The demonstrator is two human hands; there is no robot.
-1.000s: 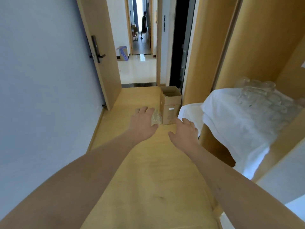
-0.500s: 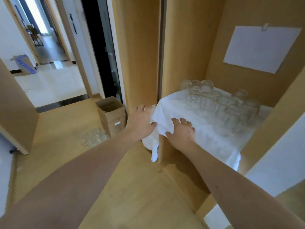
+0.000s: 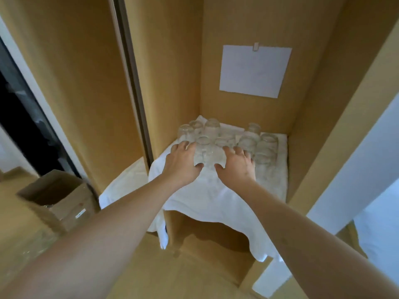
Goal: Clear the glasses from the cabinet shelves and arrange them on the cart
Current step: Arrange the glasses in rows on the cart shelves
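**Tight shelf, open front**

I see the glasses (image 3: 218, 143) crowded toward the back wall — cabinet sides (image 3: 172, 83) hem them in left and right. The white cloth (image 3: 216, 195) in front lies bare — my way in.

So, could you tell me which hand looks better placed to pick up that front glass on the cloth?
Probably the left hand: its fingers already curve around the front glass, thumb at its base. The right hand reaches nearer the glasses to the right.
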